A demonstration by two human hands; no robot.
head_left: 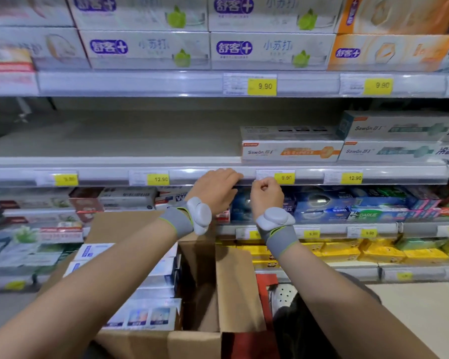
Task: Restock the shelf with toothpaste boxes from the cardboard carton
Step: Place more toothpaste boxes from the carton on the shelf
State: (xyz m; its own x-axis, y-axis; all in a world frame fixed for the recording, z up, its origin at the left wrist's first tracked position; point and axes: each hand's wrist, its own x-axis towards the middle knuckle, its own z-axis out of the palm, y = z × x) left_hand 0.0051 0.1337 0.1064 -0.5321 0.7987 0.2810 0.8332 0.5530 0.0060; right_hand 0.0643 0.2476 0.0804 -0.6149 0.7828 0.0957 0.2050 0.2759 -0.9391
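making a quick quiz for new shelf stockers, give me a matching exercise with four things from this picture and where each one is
Things:
1. left hand
2. right hand
3. cardboard carton
4. orange-striped Sawon box

Places:
A. on the middle shelf, right of the bare stretch
B. fingers over the price rail, left of the 9.90 tag
C. below both forearms, toothpaste boxes inside
D. curled closed at the price rail, beside the 9.90 tag

Pairs: 1-B, 2-D, 3-C, 4-A
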